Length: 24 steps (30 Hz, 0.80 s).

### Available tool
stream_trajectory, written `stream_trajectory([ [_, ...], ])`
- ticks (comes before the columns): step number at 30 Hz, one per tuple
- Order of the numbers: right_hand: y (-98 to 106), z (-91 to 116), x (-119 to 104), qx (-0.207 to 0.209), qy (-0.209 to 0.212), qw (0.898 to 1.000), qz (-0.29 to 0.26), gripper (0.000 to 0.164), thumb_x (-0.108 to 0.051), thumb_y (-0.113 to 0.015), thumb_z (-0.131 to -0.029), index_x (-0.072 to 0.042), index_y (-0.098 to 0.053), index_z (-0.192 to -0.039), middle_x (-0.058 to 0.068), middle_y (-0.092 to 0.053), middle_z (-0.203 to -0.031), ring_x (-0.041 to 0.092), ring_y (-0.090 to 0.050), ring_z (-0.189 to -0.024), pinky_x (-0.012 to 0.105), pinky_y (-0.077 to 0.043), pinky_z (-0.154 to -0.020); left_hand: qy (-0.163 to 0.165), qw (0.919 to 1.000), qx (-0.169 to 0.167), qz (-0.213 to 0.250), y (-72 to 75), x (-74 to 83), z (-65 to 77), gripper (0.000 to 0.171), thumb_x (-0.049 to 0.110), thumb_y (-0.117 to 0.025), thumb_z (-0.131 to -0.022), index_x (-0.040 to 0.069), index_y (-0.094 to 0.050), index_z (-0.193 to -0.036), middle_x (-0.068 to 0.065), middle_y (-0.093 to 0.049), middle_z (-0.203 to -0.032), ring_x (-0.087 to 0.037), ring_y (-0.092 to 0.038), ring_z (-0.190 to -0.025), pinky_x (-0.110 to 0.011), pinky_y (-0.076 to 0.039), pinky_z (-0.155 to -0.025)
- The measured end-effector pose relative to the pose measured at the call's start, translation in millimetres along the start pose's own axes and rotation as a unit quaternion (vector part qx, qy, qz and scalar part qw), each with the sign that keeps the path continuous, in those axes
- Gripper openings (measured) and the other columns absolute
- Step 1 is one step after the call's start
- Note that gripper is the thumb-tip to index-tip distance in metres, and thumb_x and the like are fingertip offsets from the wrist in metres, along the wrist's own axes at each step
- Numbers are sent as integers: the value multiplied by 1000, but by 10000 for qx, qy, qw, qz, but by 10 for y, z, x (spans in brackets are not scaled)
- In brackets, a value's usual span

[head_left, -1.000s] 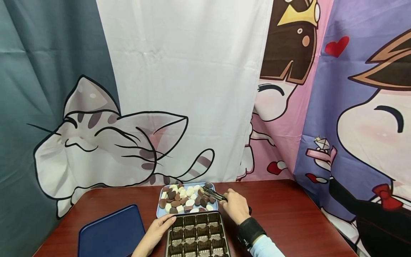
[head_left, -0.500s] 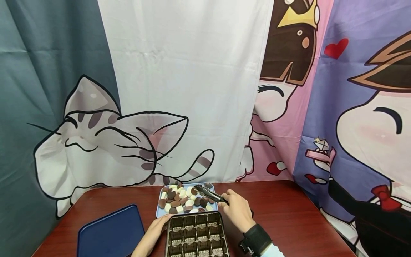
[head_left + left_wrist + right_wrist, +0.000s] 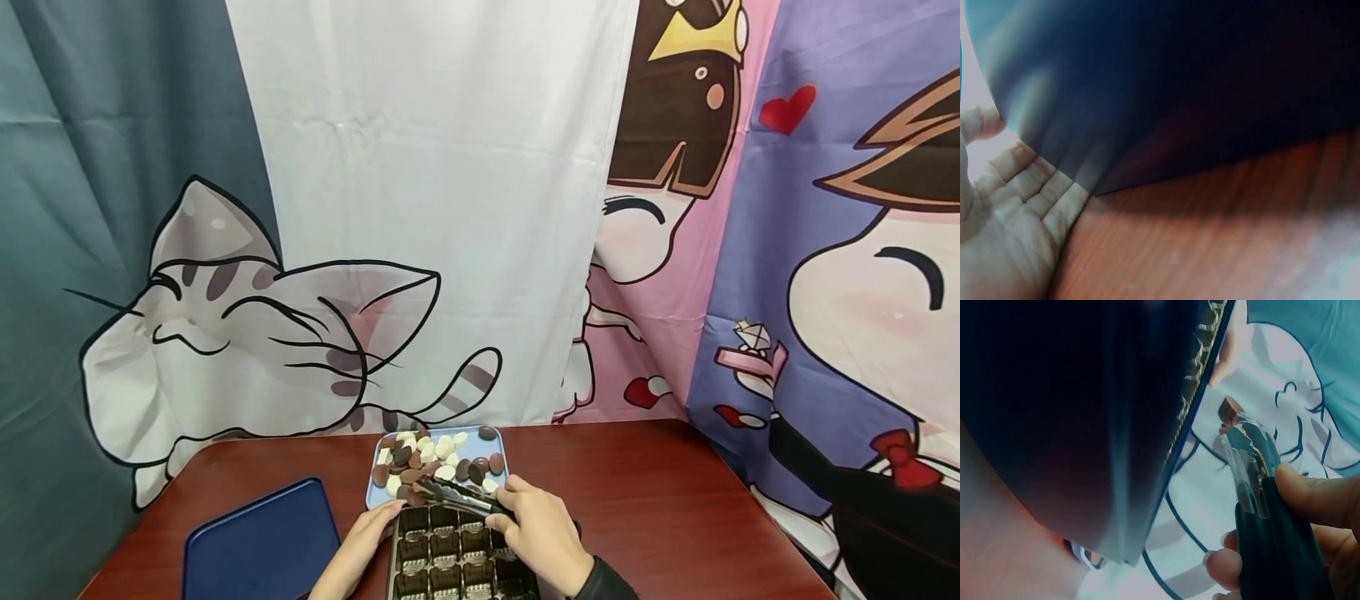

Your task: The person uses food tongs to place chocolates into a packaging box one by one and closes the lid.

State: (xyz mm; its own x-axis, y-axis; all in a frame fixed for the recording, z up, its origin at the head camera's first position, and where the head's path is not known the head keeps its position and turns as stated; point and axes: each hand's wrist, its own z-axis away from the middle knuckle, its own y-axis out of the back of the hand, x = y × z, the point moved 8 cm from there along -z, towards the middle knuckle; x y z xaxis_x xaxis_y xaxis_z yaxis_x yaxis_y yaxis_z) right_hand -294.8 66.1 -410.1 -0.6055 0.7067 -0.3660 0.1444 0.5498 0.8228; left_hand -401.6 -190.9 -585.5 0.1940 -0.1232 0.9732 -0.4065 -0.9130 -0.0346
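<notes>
A pair of tongs (image 3: 461,500) with dark handles is held in my right hand (image 3: 540,529), thumb on one side and fingers on the other. A brown chocolate piece (image 3: 1229,411) sits at the tongs' tips in the right wrist view. In the head view, the tongs cross over the rear rim of a black box (image 3: 476,573) fitted with a grid of compartments. My left hand (image 3: 362,533) rests at the box's rear left corner; in the left wrist view its straight fingers (image 3: 1054,194) touch the dark outer wall.
Behind the box lies a light blue tray (image 3: 474,448) with several brown and white chocolate pieces. A dark blue flat tray or lid (image 3: 258,550) lies on the reddish-brown table (image 3: 637,492) at left. A printed curtain (image 3: 450,208) hangs behind.
My right hand first swung the tongs left over the light blue tray, then drew them nearer, to the box's rear rim. My left hand stays at the box corner.
</notes>
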Motion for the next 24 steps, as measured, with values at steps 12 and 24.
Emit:
stream_trajectory([
  [12,-162,121,-2,-593,-65,9982,113,17,-25,-87,-96,-12,-84,-107,-13,-42,-83,3,-38,-64,23,-35,-58,1511,9783,796,-1175,37,-61,320,71,44,-45,-120,-16,-46,-158,-39,-41,-163,-57,-35,-154,-53,-50,-119],
  [24,146,45,164,369,-148,9990,202,16,-22,-90,-91,-13,-83,-101,-14,-42,-82,2,-37,-62,25,-37,-54,1485,9797,802,-1086,45,-77,298,73,48,-48,-118,-15,-50,-156,-40,-41,-163,-59,-34,-153,-64,-46,-121],
])
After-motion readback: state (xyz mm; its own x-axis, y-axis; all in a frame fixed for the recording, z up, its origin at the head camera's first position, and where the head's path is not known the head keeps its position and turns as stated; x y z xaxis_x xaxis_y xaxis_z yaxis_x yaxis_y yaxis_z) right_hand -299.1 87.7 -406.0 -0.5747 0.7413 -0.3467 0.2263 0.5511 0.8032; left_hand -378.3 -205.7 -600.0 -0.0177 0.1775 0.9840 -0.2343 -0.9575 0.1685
